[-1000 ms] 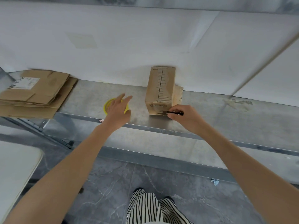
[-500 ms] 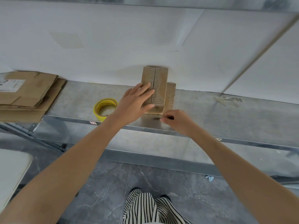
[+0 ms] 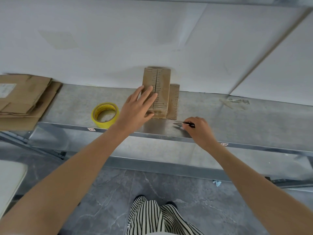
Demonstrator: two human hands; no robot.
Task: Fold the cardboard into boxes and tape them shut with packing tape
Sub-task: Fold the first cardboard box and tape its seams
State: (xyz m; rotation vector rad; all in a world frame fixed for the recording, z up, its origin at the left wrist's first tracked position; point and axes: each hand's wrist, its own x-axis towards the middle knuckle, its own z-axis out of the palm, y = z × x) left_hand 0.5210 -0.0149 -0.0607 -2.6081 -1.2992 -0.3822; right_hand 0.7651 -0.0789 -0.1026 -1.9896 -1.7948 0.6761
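Note:
A small brown cardboard box (image 3: 160, 92) stands on the grey metal shelf (image 3: 220, 119) against the white wall, its top flaps closed along a middle seam. My left hand (image 3: 137, 107) lies flat on the box's top and left side, fingers straight. My right hand (image 3: 198, 128) pinches a small black-handled cutter (image 3: 185, 123) just above the shelf, to the right of the box and apart from it. A yellow roll of packing tape (image 3: 105, 114) lies flat on the shelf left of the box.
A stack of flattened cardboard (image 3: 22, 99) lies at the shelf's left end. Scraps of used tape (image 3: 235, 102) stick to the shelf at right. A pale tabletop corner (image 3: 10, 184) is at lower left. Grey tiled floor lies below.
My left hand left the tape roll and came to rest on the box. My right hand drew the cutter away from the box's front edge, to the right.

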